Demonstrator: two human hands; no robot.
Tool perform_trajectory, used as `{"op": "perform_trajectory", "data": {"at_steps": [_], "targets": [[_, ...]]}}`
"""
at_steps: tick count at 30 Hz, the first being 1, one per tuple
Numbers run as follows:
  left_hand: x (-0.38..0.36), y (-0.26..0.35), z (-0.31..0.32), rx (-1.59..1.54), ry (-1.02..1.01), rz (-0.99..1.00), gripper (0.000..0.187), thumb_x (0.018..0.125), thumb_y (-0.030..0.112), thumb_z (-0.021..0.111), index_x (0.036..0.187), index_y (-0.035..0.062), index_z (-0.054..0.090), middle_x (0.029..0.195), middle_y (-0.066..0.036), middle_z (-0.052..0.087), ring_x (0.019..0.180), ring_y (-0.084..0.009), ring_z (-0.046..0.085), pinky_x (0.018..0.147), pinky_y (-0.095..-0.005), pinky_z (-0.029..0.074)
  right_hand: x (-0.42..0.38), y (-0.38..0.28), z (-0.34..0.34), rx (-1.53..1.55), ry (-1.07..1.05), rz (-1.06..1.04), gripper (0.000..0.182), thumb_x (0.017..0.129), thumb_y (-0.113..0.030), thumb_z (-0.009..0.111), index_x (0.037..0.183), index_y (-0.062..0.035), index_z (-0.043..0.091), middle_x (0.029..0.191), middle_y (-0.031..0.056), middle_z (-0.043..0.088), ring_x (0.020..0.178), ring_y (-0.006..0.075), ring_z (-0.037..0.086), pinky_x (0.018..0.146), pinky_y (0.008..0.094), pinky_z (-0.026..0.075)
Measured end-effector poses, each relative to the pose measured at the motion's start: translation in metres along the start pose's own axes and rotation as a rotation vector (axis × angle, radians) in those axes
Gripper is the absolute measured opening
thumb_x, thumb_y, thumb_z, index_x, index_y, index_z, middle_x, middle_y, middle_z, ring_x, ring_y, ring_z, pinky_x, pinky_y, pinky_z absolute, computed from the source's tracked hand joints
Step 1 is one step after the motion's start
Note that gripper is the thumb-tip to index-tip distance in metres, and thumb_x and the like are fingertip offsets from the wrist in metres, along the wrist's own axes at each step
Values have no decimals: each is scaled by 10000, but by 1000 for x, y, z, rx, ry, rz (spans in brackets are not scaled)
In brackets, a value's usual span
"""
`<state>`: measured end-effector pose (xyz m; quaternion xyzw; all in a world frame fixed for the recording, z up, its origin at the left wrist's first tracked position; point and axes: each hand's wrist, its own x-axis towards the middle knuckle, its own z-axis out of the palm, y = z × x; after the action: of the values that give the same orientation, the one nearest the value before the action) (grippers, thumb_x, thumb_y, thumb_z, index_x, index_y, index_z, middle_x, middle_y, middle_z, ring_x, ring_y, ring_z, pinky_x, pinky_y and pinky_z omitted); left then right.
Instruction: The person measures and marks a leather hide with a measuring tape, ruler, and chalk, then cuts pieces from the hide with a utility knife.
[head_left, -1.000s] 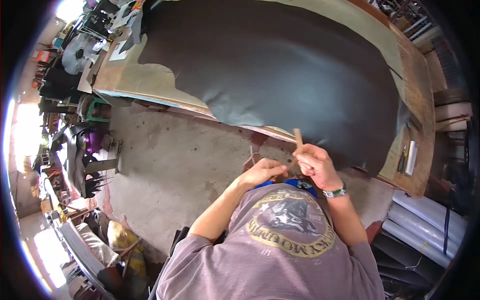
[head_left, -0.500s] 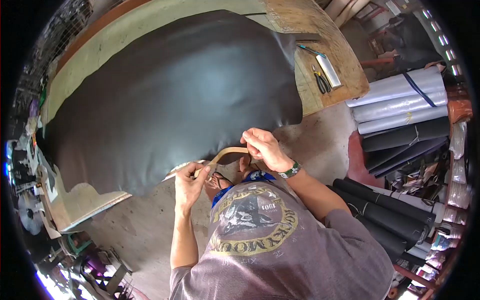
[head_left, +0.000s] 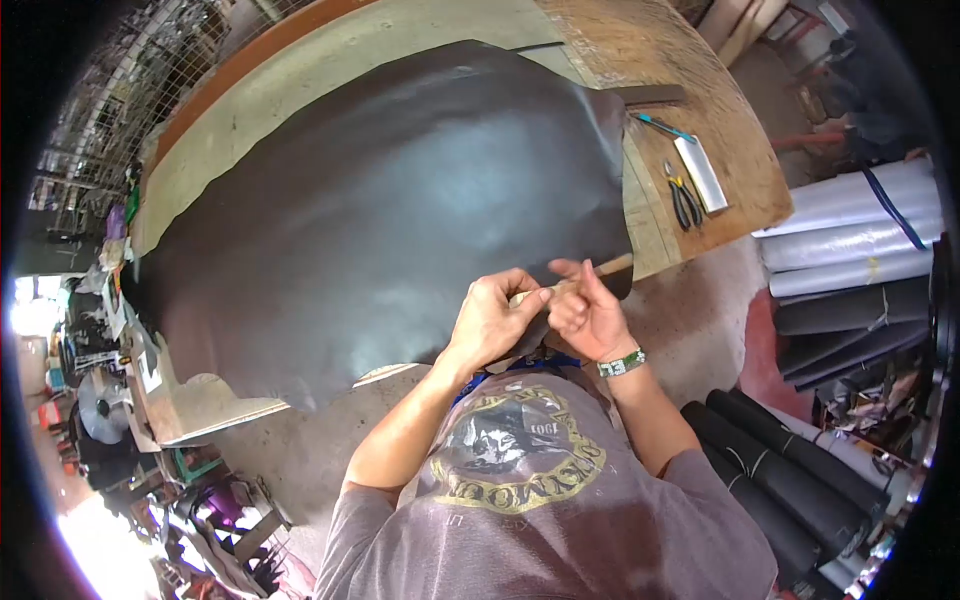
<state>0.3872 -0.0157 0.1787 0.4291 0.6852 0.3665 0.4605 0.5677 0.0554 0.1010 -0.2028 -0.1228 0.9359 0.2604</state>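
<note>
Pinching was noted at the left hand point(head_left: 492, 318): a narrow tan strip point(head_left: 612, 267) was held between its thumb and forefinger. From those fingertips the strip was led rightward to the right hand point(head_left: 590, 318), its far end being seen past the right fingers, against the near right corner of a dark brown sheet point(head_left: 400, 220). At the right hand, thumb and forefinger were raised and parted, the other fingers curled; whether the strip was gripped there could not be told. Beyond both sets of fingers, the sheet was spread across a table point(head_left: 745, 150). Right of the right fingers and farther out, black-and-yellow pliers point(head_left: 683, 197), a white block point(head_left: 700, 172) and a slim teal tool point(head_left: 663, 128) were laid. Silver rolls point(head_left: 850, 245) were stacked farther right of the fingers, off the table.
</note>
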Motion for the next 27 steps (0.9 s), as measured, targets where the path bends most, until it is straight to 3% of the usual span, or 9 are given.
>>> {"op": "perform_trajectory", "data": {"at_steps": [2, 5, 8, 10, 12, 14, 18, 21, 27], "targets": [[15, -21, 2, 8, 11, -40, 273, 939, 258, 740, 927, -14, 720, 685, -2, 590, 647, -84, 480, 576, -301, 409, 8, -15, -15, -121, 161, -139, 421, 1097, -399, 475, 1230, -28, 622, 636, -67, 371, 523, 59, 342, 515, 233, 301], [39, -37, 3, -10, 3, -80, 269, 930, 255, 747, 893, -11, 729, 660, 8, 595, 627, -83, 498, 561, -306, 419, 15, -48, -27, -634, 374, -204, 446, 1102, -388, 469, 1149, 4, 678, 628, -66, 441, 512, 28, 363, 462, 211, 278], [78, -45, 15, -3, -2, -98, 265, 930, 236, 755, 873, -22, 733, 650, 22, 589, 624, -63, 499, 545, -288, 419, 28, -87, -45, -788, 423, -155, 449, 1084, -417, 505, 1095, -20, 715, 624, -66, 473, 519, 26, 389, 469, 209, 294], [114, -60, 30, 114, 18, -93, 315, 907, 288, 764, 882, -24, 736, 665, -47, 655, 617, -132, 580, 593, -336, 478, 48, -107, -66, -1020, 546, -262, 397, 1074, -387, 535, 1077, -40, 727, 635, -60, 497, 541, 31, 425, 494, 205, 332], [139, -89, 47, 309, 75, -86, 349, 892, 333, 764, 887, -15, 744, 690, -103, 683, 644, -206, 640, 641, -373, 510, 71, -126, -134, -1335, 631, -537, 376, 1025, -341, 619, 1126, 14, 692, 752, 25, 689, 672, 158, 630, 641, 340, 505], [149, -95, 56, 421, 115, -93, 371, 879, 367, 763, 891, -4, 753, 710, -144, 701, 674, -267, 682, 680, -405, 530, 70, -137, -158, -1440, 768, -682, 380, 1006, -335, 624, 1190, -4, 665, 797, 104, 724, 723, 249, 690, 691, 398, 528], [145, -80, 62, 431, 123, -188, 373, 866, 397, 761, 902, 26, 772, 756, -173, 722, 755, -324, 723, 738, -434, 553, 32, -121, -110, -1715, 814, -335, 349, 1005, -322, 583, 1274, -107, 641, 754, 195, 676, 736, 373, 691, 683, 466, 522], [149, -76, 71, 427, 136, -242, 363, 862, 404, 758, 919, 46, 782, 813, -184, 739, 823, -343, 735, 784, -444, 566, 31, -106, -115, -1845, 727, -393, 411, 1011, -334, 562, 1356, -111, 582, 774, 234, 668, 784, 472, 648, 679, 560, 486], [161, -67, 74, 404, 116, -281, 351, 873, 401, 720, 944, 65, 787, 905, -206, 747, 901, -364, 733, 836, -463, 578, 36, -110, -106, -2019, 663, -546, 417, 1010, -248, 577, 1401, -103, 573, 758, 222, 649, 729, 439, 640, 668, 520, 488]]}}
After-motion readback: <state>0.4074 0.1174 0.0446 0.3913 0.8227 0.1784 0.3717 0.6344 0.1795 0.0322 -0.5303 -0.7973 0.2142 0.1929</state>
